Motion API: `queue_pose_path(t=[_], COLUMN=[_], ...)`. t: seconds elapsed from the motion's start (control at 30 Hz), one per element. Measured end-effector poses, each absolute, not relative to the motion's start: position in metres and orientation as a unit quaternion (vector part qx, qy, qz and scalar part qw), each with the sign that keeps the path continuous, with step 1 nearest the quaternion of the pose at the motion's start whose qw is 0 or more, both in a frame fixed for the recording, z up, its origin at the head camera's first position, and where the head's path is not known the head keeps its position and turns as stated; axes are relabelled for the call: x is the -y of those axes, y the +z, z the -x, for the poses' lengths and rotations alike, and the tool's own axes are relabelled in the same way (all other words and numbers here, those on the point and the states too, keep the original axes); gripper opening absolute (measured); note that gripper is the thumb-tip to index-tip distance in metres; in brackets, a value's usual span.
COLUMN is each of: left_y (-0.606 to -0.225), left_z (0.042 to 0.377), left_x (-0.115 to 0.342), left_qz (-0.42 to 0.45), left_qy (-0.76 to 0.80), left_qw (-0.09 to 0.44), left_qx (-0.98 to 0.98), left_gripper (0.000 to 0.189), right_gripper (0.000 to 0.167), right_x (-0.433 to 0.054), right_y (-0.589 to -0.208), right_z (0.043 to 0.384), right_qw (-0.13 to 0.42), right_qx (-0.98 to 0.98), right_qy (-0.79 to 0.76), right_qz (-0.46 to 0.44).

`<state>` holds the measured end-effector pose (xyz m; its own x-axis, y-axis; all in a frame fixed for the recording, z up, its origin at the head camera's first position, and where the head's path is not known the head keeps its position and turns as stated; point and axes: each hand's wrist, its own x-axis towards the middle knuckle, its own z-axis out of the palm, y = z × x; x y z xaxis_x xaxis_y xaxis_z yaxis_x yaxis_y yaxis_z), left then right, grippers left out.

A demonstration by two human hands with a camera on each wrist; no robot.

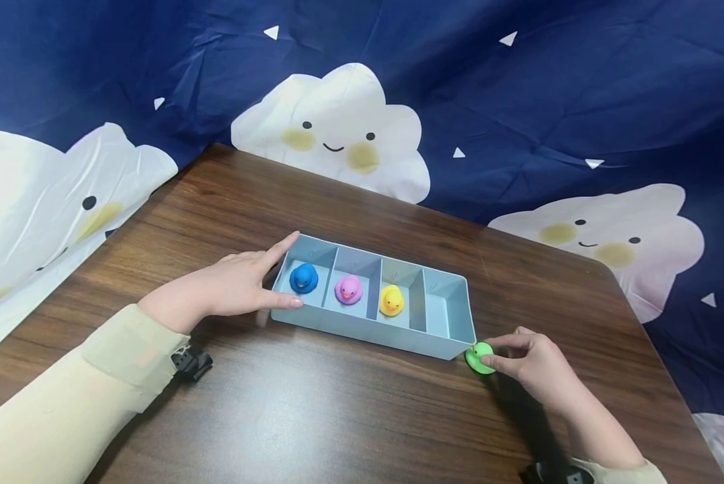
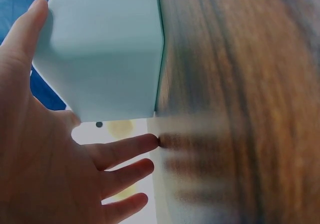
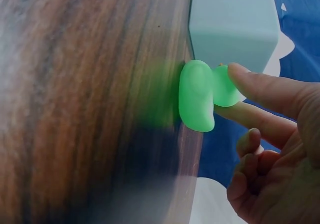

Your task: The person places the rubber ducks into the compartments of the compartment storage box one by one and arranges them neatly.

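A light blue-grey tray [image 1: 368, 331] with a row of compartments stands on the table. From the left, it holds a blue rubber duck [image 1: 304, 277], a pink duck [image 1: 349, 289] and a yellow duck [image 1: 392, 300], one per compartment; the rightmost compartment has a bare floor. My left hand [image 1: 234, 286] spans the tray's left end, thumb along the front wall and index finger at the back corner, the other fingers extended below. By the front right corner, my right hand [image 1: 540, 366] pinches a green duck [image 3: 196, 97] by its head between thumb and index finger. Its base is at the tabletop.
The brown wood-grain table [image 1: 265, 403] reaches back to a dark blue cloth [image 1: 458, 81] printed with white clouds. The table's right edge runs a short way beyond my right hand.
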<state>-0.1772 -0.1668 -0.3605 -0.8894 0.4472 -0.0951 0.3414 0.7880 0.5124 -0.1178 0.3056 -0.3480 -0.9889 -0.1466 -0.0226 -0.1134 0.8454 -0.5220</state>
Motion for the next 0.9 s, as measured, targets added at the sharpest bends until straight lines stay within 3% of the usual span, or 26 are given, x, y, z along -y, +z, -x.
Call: queue_pose_path(t=[0.57,0.9], left_y=[-0.358,-0.356], left_z=[0.176,0.176], left_x=[0.166,0.166], left_qz=[-0.209,-0.211], left_qy=[0.251,0.249], left_qw=[0.111,0.112], left_qx=[-0.939,-0.939], left_gripper=[0.112,0.110], right_gripper=[0.029,0.026], right_x=[-0.308,-0.311], right_y=[-0.333,-0.324], right_z=[0.119,0.120], right_qw=[0.029,-0.006], right_qx=[-0.963,-0.962], right_qy=[-0.259,-0.259], right_qz=[0.072,0.086])
